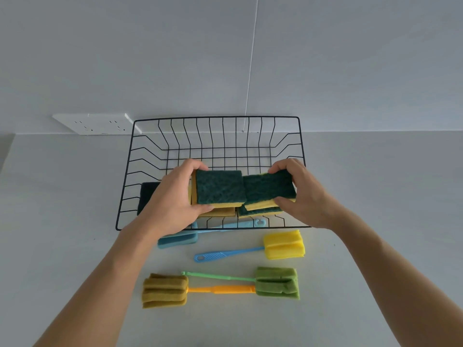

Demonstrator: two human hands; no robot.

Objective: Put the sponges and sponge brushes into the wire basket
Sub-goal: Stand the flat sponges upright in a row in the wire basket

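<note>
Below wire basket [125, 186]: four sponge brushes [284, 245] on table [62, 221], unobstructed.

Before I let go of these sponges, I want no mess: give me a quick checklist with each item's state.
1. Left hand grip on its sponge stack: ok, held.
2. Right hand grip on the other sponge: ok, held.
3. Both loads over the wire basket: ok.
4. Landing spot free: not ok, sponges already lie beneath.
5. Blue brush clear of the front rim: cannot tell, its handle runs along it.
6. Other brushes, yellow, green, olive, in the basket: not ok, they lie on the table.
</note>
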